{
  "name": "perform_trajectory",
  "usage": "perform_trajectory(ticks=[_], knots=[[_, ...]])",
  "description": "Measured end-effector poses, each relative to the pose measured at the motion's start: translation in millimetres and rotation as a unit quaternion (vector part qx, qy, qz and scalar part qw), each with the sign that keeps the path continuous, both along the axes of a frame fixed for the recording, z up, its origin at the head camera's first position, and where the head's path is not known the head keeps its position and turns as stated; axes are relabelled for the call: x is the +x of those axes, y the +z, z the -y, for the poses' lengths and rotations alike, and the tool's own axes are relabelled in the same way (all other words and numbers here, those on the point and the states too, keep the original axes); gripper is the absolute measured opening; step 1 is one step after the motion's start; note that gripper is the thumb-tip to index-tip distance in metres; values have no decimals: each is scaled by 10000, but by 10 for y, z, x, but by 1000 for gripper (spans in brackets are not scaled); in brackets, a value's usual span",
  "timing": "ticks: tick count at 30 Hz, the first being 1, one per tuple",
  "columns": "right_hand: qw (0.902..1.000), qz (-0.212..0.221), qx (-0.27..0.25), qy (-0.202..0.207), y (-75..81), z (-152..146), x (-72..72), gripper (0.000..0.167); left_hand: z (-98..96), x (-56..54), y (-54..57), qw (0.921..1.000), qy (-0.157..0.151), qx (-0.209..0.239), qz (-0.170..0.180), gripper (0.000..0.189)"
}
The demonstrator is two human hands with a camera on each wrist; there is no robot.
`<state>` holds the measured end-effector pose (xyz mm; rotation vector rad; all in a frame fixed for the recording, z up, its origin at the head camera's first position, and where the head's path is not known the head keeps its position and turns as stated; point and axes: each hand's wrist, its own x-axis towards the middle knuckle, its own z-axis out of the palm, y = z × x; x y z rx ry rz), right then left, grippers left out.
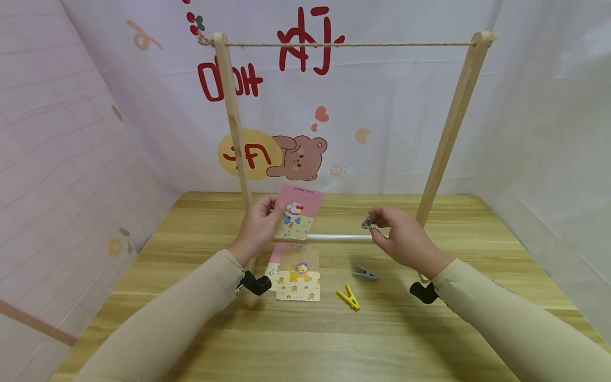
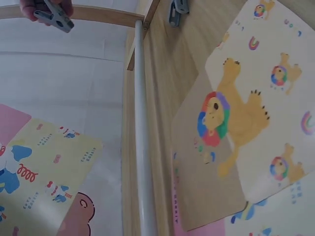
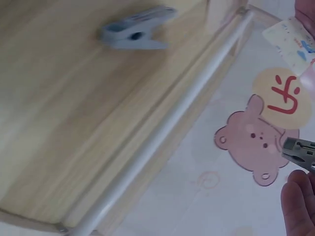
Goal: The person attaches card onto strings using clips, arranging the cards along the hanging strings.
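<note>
In the head view, the left hand [image 1: 255, 227] pinches a rabbit card [image 1: 307, 204], and the right hand [image 1: 408, 241], well apart from it, pinches a grey clothespin [image 1: 367, 223]. Between them, nearer the person, a yellow clothespin [image 1: 350, 300] lies on the wooden table [image 1: 343, 345]; a printed white sheet [image 1: 396, 122] hangs beyond both hands.

In the left wrist view, below the left hand, a lion card [image 2: 236, 118] overlaps another card [image 2: 283, 216].

In the right wrist view, a second grey clothespin [image 3: 130, 34] lies below the right hand.

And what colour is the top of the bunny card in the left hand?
Pink: the bunny card's top shows best in the head view.
</note>
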<state>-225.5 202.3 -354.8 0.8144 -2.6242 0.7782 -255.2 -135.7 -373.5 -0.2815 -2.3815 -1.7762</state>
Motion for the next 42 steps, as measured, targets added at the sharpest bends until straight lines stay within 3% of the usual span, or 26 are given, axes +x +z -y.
perform_trajectory(ticks=[9,18,25,42], knots=[[9979,-69,-639,1,200,190,-30,27,55,-45,109,9998,9,-77,-207,24],[9918,67,-1278,54,283,311,-48,27,90,-41,211,9994,138,20,-308,23],[9897,76,-1427,-101,405,405,-77,27,96,-64,281,9986,187,101,-484,25],[9811,-132,-1925,103,653,606,-192,20,81,-136,520,9964,302,400,-689,25]])
